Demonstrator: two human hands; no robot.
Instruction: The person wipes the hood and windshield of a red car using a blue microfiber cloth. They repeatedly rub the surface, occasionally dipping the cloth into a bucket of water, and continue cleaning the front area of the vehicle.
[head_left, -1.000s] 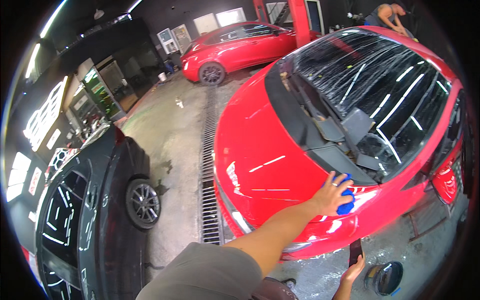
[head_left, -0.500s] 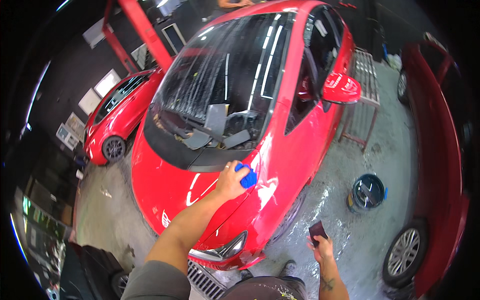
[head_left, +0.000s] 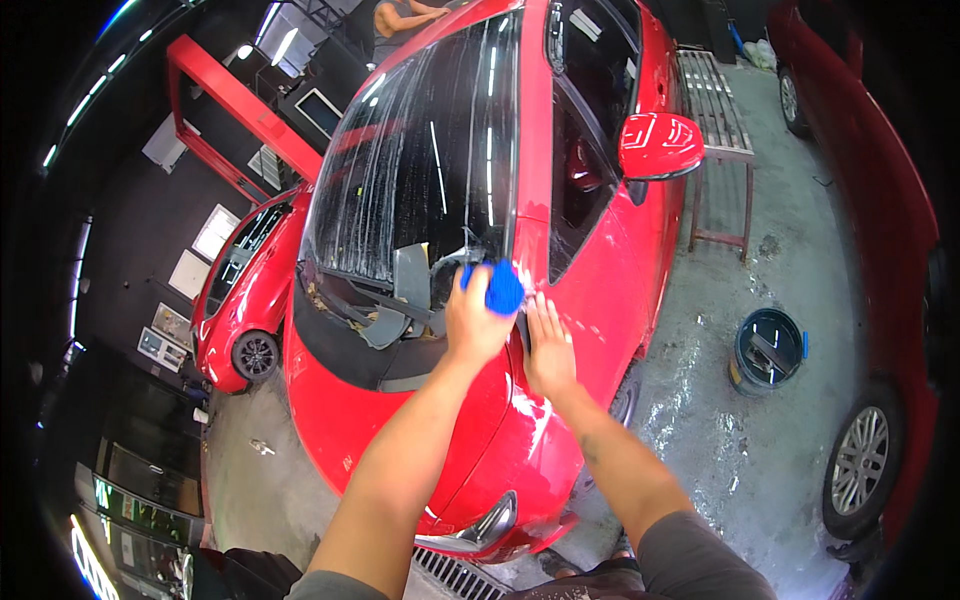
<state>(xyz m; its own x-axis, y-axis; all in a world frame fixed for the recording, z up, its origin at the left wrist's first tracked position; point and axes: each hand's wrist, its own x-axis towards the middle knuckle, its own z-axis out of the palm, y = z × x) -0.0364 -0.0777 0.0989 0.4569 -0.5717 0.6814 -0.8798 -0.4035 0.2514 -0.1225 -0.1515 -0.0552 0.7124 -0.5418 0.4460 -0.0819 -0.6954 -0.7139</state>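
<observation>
Both hands now on the car: right hand (head_left: pixel 549 345), hanging low half a second ago with something dark in it, has come up and lies flat, fingers spread, holding nothing, on the red car (head_left: pixel 600 290) beside the windscreen pillar. Left hand (head_left: pixel 474 322) has slid up from the bonnet, fingers closed on a blue sponge (head_left: pixel 503 287) pressed at the windscreen's lower corner, touching the pillar base. Windscreen (head_left: pixel 430 170) wet, streaked. Blue bucket (head_left: pixel 768 350) stands on wet floor, well right. Second red car (head_left: pixel 240 300) parked left; another person (head_left: pixel 400 15) at the far end.
</observation>
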